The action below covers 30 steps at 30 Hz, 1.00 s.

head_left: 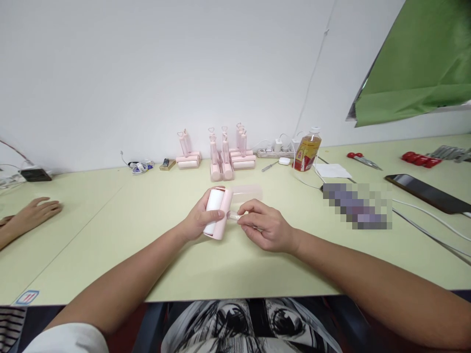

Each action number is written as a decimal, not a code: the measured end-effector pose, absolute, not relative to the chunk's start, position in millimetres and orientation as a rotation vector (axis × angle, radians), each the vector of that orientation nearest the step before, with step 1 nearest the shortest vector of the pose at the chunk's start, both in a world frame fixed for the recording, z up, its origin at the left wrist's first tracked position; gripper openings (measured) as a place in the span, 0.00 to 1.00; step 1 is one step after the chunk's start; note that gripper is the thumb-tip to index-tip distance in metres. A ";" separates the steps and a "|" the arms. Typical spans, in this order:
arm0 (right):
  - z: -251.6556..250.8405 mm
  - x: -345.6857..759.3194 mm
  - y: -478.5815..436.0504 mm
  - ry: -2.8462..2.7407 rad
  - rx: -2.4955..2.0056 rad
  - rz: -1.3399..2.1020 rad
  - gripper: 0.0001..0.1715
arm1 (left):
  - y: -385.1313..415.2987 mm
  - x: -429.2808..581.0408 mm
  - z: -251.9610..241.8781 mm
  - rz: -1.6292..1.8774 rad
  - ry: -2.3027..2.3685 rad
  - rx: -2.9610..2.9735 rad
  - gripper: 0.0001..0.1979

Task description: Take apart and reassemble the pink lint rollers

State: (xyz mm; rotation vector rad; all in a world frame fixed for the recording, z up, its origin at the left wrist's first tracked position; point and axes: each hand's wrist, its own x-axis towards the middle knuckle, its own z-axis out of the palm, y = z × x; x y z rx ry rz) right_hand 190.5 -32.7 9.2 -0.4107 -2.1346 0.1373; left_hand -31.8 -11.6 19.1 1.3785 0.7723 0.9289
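Note:
A pink holder with a white roll (215,206) is held up over the near middle of the table, with my left hand (202,215) wrapped round its left side and the thumb across its front. On its right, my right hand (267,225) pinches a small clear piece (233,215), whose left end meets the pink part. Just behind the hands, a translucent pink cover (247,192) lies on the table. Farther back stand several similar pink roller pieces (222,169) with upright clear handles.
A drink bottle (307,151), a power strip (275,152) and a screwdriver (270,166) are along the back. At the right lie a phone (429,192), cables and red-handled tools (420,159). Another person's hand (40,213) rests at the far left.

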 end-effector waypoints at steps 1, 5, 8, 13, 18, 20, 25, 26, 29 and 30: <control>8.3 190.0 -32.3 -2.138 -0.417 0.130 0.11 | -11.4 -31.2 18.4 0.927 0.772 1.374 0.34; 7.8 190.4 -22.6 -2.164 -0.425 0.192 0.12 | -6.0 -26.8 14.1 0.979 0.779 1.327 0.34; 13.3 199.9 -9.3 -2.093 -0.500 0.358 0.16 | -0.5 -25.3 14.2 1.062 0.814 1.287 0.36; 31.8 234.0 10.6 -1.816 -1.068 0.482 0.16 | 4.9 -32.5 20.3 1.126 0.843 1.266 0.36; 30.6 239.9 17.4 -2.191 -1.532 0.534 0.17 | 8.1 -37.9 19.0 1.145 0.834 1.234 0.34; 22.0 231.3 17.0 -2.330 -1.509 0.498 0.14 | 8.7 -38.5 17.3 1.132 0.818 1.238 0.34; 11.9 219.5 16.7 -2.221 -1.396 0.667 0.07 | 9.8 -39.0 15.6 1.144 0.802 1.236 0.33; 13.9 220.3 16.7 -2.081 -1.367 0.786 0.08 | 10.0 -38.8 15.6 1.155 0.806 1.229 0.33; 24.2 224.4 14.9 -1.621 -1.122 1.175 0.11 | 10.8 -38.0 15.8 1.181 0.815 1.213 0.33; 27.4 225.0 13.4 -1.516 -1.019 1.260 0.11 | 11.0 -37.7 15.8 1.185 0.816 1.210 0.33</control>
